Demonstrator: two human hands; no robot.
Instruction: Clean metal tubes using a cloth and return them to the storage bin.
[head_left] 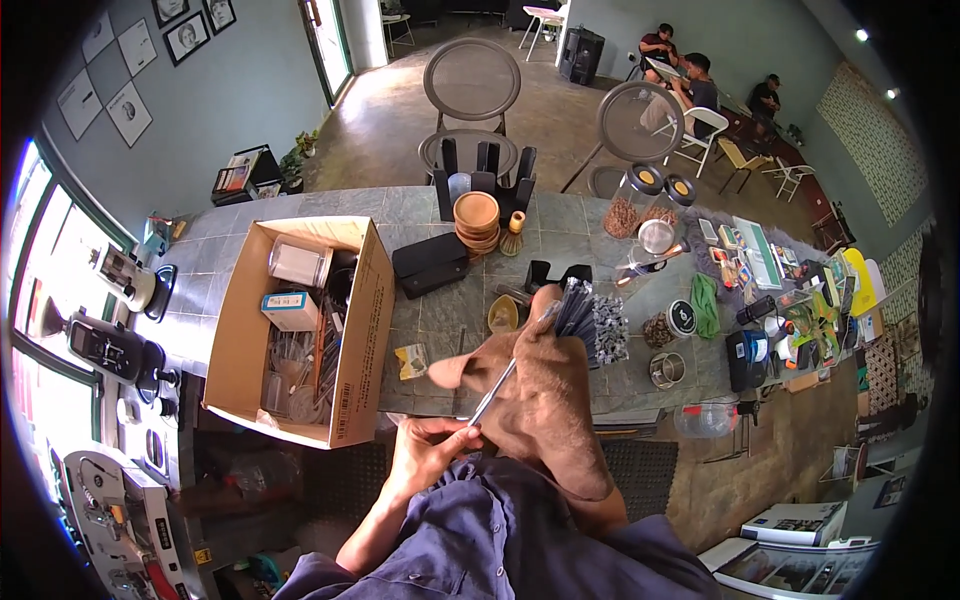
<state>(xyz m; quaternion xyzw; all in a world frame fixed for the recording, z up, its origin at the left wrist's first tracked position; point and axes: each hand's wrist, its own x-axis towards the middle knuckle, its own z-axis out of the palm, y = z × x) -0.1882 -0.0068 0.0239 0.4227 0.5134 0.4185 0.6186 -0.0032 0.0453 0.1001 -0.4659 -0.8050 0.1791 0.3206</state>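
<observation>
My left hand point(430, 455) pinches the lower end of a slim, shiny metal rod point(493, 391) close to my chest. The rod slants up and right into a brown cloth point(545, 410). That cloth drapes over my right hand, hiding its fingers; only the right forearm point(602, 512) shows below. Through the cloth, the right hand appears to grip the rod's upper part. Just beyond it lies a bundle of slim dark packets point(590, 325) with patterned ends. A small yellow bowl point(503, 314) sits left of the cloth, and a yellow-and-white packet point(411, 361) is farther left.
An open cardboard box point(362, 350) with jars and utensils stands left on the tiled counter point(435, 385). Behind are a black case point(430, 264), stacked wooden bowls point(477, 215) and a bamboo whisk point(512, 236). Jars point(621, 213) and a metal cup point(667, 369) stand right. People sit far off.
</observation>
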